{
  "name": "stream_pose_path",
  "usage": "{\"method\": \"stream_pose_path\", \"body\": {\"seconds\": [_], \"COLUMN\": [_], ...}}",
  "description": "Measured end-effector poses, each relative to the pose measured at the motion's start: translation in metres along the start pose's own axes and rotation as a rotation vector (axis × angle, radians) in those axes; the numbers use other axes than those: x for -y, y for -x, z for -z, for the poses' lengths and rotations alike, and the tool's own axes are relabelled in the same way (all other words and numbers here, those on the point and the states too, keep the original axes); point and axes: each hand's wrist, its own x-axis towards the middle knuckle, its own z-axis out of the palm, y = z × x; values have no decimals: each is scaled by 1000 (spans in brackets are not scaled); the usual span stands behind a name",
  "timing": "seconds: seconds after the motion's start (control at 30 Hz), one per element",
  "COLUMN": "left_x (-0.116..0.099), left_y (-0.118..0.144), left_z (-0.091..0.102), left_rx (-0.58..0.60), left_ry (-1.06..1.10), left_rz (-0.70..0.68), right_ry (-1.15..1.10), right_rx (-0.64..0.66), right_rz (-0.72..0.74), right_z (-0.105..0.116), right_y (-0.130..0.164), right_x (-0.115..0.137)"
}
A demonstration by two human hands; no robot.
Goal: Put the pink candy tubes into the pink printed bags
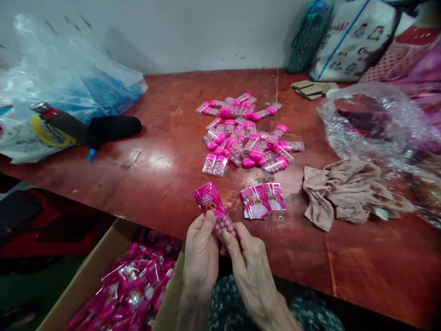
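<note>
Between my two hands is a small clear container of pink candies (224,225) with a pink printed sleeve (207,197) around its upper part. My left hand (202,248) pinches the sleeve from the left, thumb on its front. My right hand (250,257) grips the lower end of the candy container, thumb pressed against it. Just beyond, a small stack of flat pink sleeves (257,202) lies on the table. Farther back is a loose pile of pink-capped candy containers (237,142), without sleeves.
A cardboard box (87,271) full of pink sleeved packs stands below the table's left edge. On the red-brown table (165,184) are a crumpled beige cloth (347,193), a clear plastic bag (365,119), a large plastic bag (76,78) and cardboard pieces (312,88).
</note>
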Motion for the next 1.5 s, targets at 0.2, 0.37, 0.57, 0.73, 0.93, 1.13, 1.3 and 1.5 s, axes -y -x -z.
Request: {"method": "stream_pose_path", "body": {"seconds": [0.2,0.37,0.57,0.73,0.93,1.13,1.3,1.5], "left_x": [16,16,4,17,23,13,9,12], "left_y": [8,6,-5,-2,-4,-16,-19,-14], "left_z": [-9,-6,8,1,0,21,22,13], "left_rx": [-20,54,73,-47,-73,13,-35,72], "left_ry": [13,44,11,53,20,78,23,-59], "left_rz": [42,47,-33,-35,-33,-25,-32,6], "right_ry": [49,32,79,107,139,252,142,87], "right_rx": [-105,-82,11,4,-79,18,39,-46], "right_rz": [-20,55,105,-7,-28,-6,9,38], "right_z": [-1,8,13,5,-5,-12,-17,-19], "right_y": [3,-2,-4,-2,-6,-6,-4,-2], "right_x": [4,-1,-10,1,5,-6,-5,-8]}}
